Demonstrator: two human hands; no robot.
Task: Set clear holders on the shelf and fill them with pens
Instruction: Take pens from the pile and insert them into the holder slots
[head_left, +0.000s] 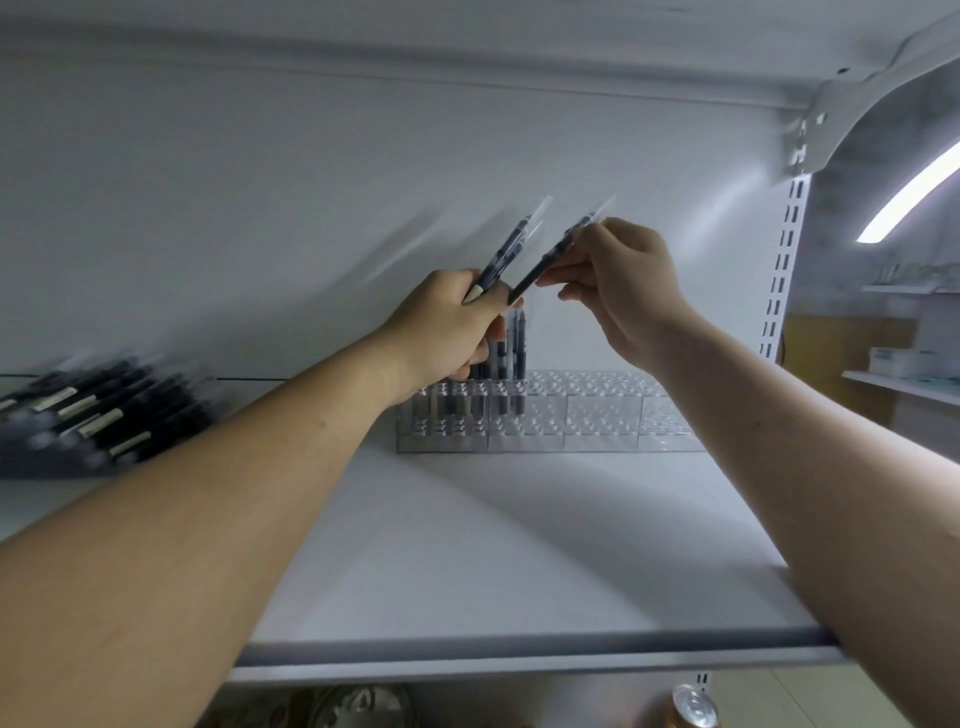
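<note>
Grip L: your left hand (457, 322) is curled round a bunch (509, 249) of pens, tops angled up-right.
Grip R: your right hand (623, 291) pinches one pen (540, 270) betw. thumb & fingers; it's tilted, lower end just beside the L knuckles.
Holders: clear row (597, 415) stands on the shelf (467, 545) toward the back wall, below both hands.
Filled: only the left section has upright pens (511, 358), partly hidden behind your L hand; the rest shows bare holes.
Pile: loose pens (93, 415) lie at shelf's left, blurred.
Below: can (693, 706) top under the shelf edge.
</note>
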